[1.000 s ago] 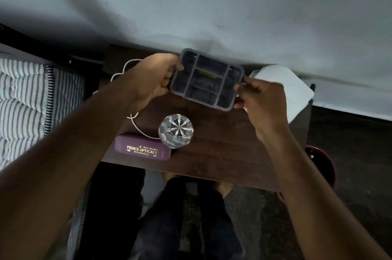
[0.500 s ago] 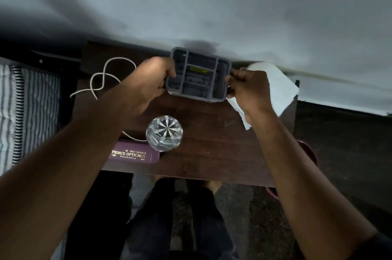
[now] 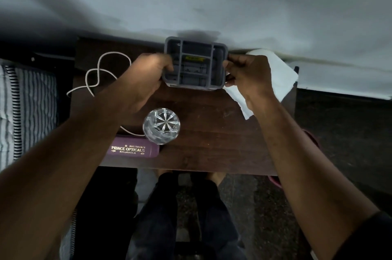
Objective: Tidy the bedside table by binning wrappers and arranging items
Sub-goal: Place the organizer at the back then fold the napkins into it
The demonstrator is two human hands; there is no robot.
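Observation:
A grey organiser tray (image 3: 196, 46) with several compartments sits at the back of the dark wooden bedside table (image 3: 212, 143), against the wall. My left hand (image 3: 146, 75) grips its left end and my right hand (image 3: 248, 75) grips its right end. Something yellow lies in a middle compartment. A cut-glass tumbler (image 3: 161, 126) stands upright near the table's middle. A purple spectacle case (image 3: 135, 149) lies at the front left edge. A white tissue (image 3: 280, 75) lies at the back right, partly under my right hand. A white cable (image 3: 99, 75) loops over the back left.
A striped mattress (image 3: 25, 111) borders the table on the left. A red bin (image 3: 314, 138) peeks out from below the table's right side. My legs and feet (image 3: 186, 217) stand in front of the table on a dark floor. The white wall (image 3: 191, 0) rises behind.
Both hands have carried the tray away from me toward the wall and levelled it; it now rests squarely at the table's back edge.

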